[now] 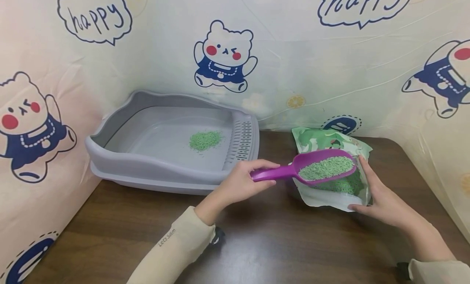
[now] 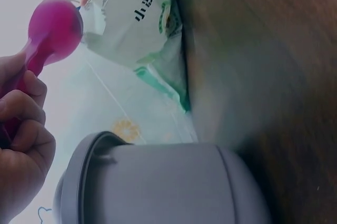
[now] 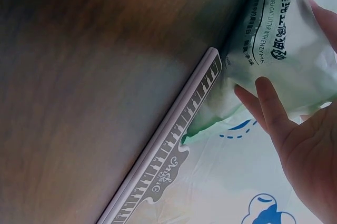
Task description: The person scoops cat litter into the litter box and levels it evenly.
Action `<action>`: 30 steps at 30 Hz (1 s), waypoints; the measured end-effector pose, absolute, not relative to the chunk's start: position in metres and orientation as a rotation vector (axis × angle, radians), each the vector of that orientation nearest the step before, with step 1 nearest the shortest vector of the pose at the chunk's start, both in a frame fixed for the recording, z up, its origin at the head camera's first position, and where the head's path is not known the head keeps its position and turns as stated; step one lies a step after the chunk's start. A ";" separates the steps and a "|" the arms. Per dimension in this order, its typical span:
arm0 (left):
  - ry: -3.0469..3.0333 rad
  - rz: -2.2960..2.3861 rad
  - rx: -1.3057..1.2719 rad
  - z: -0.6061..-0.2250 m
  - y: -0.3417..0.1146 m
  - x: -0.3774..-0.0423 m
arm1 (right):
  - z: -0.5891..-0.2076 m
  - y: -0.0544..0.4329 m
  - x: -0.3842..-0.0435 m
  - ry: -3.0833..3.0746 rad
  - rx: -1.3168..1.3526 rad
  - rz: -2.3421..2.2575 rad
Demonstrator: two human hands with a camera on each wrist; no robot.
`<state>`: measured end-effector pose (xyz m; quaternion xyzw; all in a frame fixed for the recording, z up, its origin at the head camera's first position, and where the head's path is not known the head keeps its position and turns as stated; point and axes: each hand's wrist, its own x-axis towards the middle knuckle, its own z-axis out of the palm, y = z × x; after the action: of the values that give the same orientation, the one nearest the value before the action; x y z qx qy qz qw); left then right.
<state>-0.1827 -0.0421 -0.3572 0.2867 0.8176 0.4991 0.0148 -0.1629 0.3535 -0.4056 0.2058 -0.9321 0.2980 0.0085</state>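
My left hand [image 1: 240,182] grips the handle of a purple scoop [image 1: 288,172], its bowl heaped with green cat litter pellets [image 1: 327,168]. The bowl lies over the open mouth of a white and green cat litter bag [image 1: 315,138], where more green litter [image 1: 346,186] shows. At the bag's right side is my right hand [image 1: 383,198], thumb at the front rim and index finger along the edge. In the right wrist view, outstretched fingers [image 3: 271,108] rest against the printed bag. The left wrist view shows the scoop [image 2: 55,26] from below, fingers curled round its handle.
A grey litter box [image 1: 154,169] stands at the left, with a small patch of green litter [image 1: 205,140] on its floor and a slotted step [image 1: 242,139] on its right. In the right wrist view, a pale bar with piano-key print [image 3: 174,145] lies near the bag. Patterned cloth [image 1: 293,63] hangs behind the table.
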 end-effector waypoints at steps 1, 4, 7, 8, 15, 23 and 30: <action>2.548 1.553 0.892 -0.357 -0.043 -0.183 | -0.406 0.353 -0.163 -2.910 0.645 0.927; 2.548 1.556 0.888 -0.355 -0.047 -0.184 | -0.406 0.353 -0.163 -2.904 0.654 0.922; 2.548 1.566 0.872 -0.353 -0.051 -0.185 | -0.407 0.354 -0.163 -2.899 0.660 0.919; 2.550 1.571 0.869 -0.353 -0.052 -0.185 | -0.407 0.354 -0.163 -2.897 0.662 0.915; 2.573 1.597 0.835 -0.351 -0.059 -0.188 | -0.409 0.354 -0.164 -2.882 0.674 0.897; 2.657 1.578 0.783 -0.347 -0.070 -0.190 | -0.408 0.353 -0.163 -2.886 0.665 0.880; 2.671 1.618 0.768 -0.343 -0.081 -0.193 | -0.408 0.353 -0.163 -2.890 0.663 0.880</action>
<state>-0.1935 -0.0809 -0.3432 0.2385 0.8300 0.5029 -0.0373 -0.1631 0.3532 -0.4076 0.2142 -0.9341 0.2844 0.0245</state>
